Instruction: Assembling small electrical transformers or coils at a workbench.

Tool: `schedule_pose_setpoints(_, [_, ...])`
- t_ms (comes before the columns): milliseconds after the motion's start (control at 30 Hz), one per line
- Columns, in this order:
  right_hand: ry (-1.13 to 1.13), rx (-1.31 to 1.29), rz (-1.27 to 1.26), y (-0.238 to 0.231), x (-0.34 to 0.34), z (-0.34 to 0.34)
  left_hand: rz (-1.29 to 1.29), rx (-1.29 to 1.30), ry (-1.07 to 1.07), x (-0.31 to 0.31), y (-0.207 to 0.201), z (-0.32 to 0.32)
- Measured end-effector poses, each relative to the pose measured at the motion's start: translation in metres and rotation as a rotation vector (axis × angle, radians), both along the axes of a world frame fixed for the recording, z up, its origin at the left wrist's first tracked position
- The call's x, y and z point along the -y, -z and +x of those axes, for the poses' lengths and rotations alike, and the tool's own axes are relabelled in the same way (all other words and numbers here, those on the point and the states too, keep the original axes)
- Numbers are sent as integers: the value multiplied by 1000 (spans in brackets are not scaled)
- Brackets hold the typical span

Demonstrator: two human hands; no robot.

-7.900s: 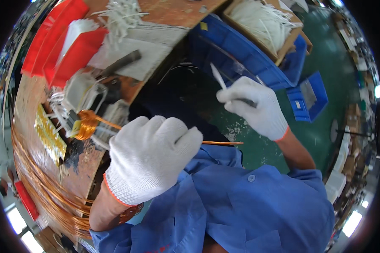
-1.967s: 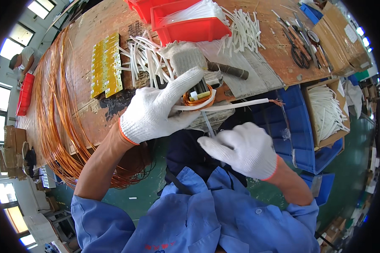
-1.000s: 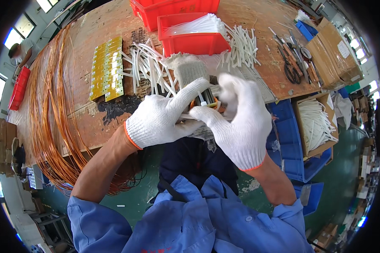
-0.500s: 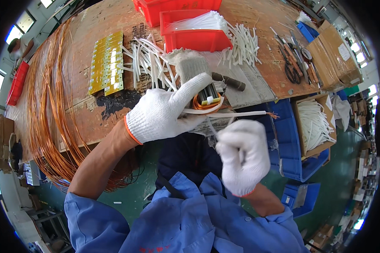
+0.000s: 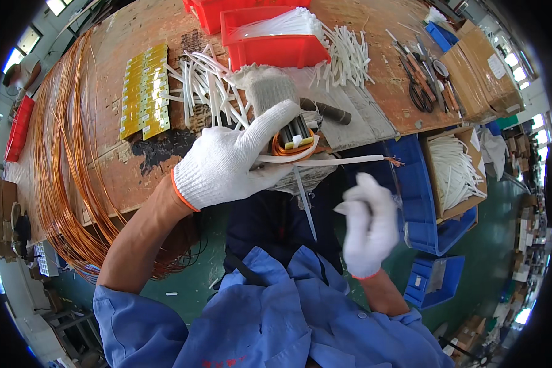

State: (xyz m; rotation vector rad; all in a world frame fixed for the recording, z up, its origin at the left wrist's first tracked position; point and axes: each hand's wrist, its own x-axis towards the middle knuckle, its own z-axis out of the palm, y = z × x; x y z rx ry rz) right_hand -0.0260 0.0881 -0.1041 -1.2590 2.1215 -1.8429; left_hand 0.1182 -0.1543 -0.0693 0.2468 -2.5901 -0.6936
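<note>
Head view: white-sleeved wire (image 5: 349,161) lies crosswise — frayed end (image 5: 394,161) pointing right.

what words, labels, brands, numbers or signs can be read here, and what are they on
None can be read.
Blue jacket: red marks, too blurred.
Cardboard box: white label, too small.
Small blue bin: pale label, too small.

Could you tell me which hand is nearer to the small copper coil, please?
Left. The left hand grips the copper coil from its left side; the right hand is apart from it, lower and to the right.
</note>
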Motion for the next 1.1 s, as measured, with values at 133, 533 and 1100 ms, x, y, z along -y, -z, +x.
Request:
schedule_pose_setpoints(133, [-357, -630, 35, 7, 25, -19, -3, -7, -6, 0, -1, 1])
schedule_pose_setpoints(533, [-597, 489, 224, -57, 43, -7, -28, 0, -5, -1, -5, 0])
schedule_pose_setpoints(1100, [-655, 473, 295, -52, 39, -22, -6, -4, -15, -4, -7, 0])
